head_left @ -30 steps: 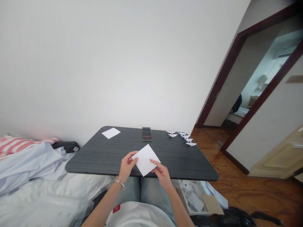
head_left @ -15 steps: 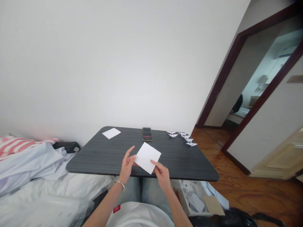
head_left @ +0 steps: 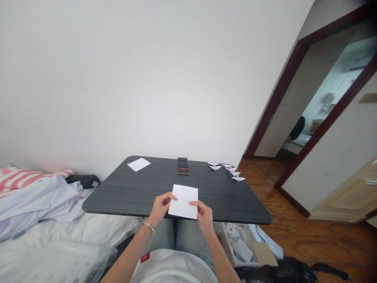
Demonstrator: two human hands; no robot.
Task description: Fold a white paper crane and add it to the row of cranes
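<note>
A square sheet of white paper [head_left: 183, 202] is held flat over the near part of the dark table, its edges roughly in line with the table's front. My left hand [head_left: 160, 206] pinches its left edge, thumb on top. On the opposite edge my right hand [head_left: 204, 214] grips it the same way, with the fingers hidden beneath. Another white sheet [head_left: 138, 164] lies at the table's back left. Several folded white paper cranes [head_left: 232, 171] stand in rows at the back right.
The dark wood-grain table [head_left: 118, 192] reaches to the white wall. A phone [head_left: 183, 166] lies at its back middle. Below on the right is an open box [head_left: 240, 247] of papers. Bedding and clothes [head_left: 44, 204] are heaped on the left; a doorway [head_left: 282, 98] opens at right.
The paper in my hands has turned from a diamond position to nearly square with the table. My left fingers, spread before, have closed on its left edge.
</note>
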